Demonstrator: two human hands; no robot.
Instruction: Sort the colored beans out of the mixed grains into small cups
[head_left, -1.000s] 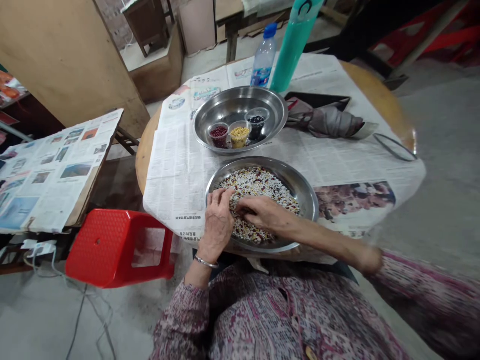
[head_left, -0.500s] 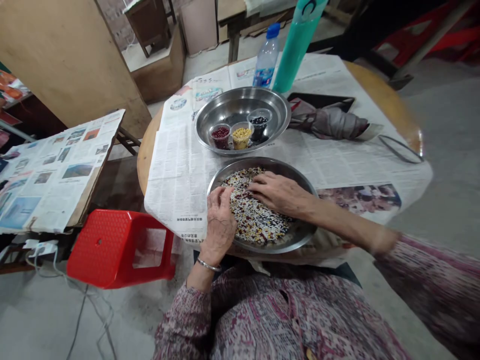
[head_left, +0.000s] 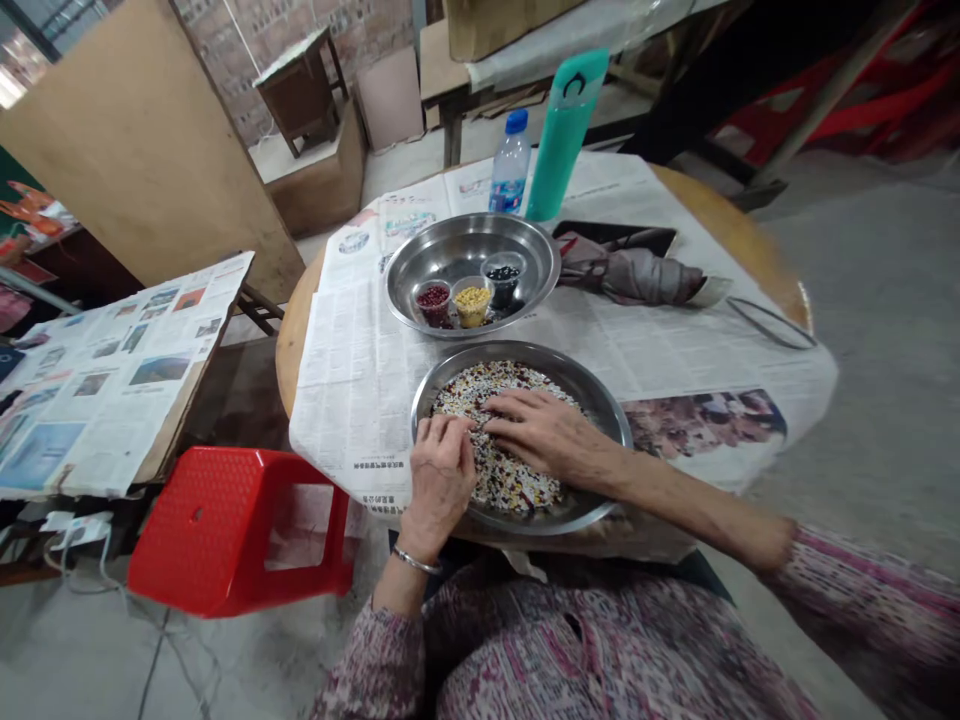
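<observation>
A steel pan (head_left: 600,400) full of mixed beans (head_left: 487,385) lies in front of me on a newspaper-covered round table (head_left: 360,350). My left hand (head_left: 439,480) rests on the pan's near left rim, fingers curled onto the beans. My right hand (head_left: 544,435) lies flat across the middle of the beans, fingers spread and pointing left. Behind it a second steel pan (head_left: 450,245) holds three small cups: red beans (head_left: 433,298), yellow beans (head_left: 472,300) and black beans (head_left: 503,275).
A water bottle (head_left: 510,165) and a teal flask (head_left: 559,135) stand at the table's far side. A folded umbrella (head_left: 634,278) lies to the right. A red plastic stool (head_left: 225,525) stands at the left, beside a newspaper-covered side table (head_left: 105,370).
My right hand slid from the near part of the beans toward the far side, then back to the middle. My left hand stayed on the rim. The view tilted up.
</observation>
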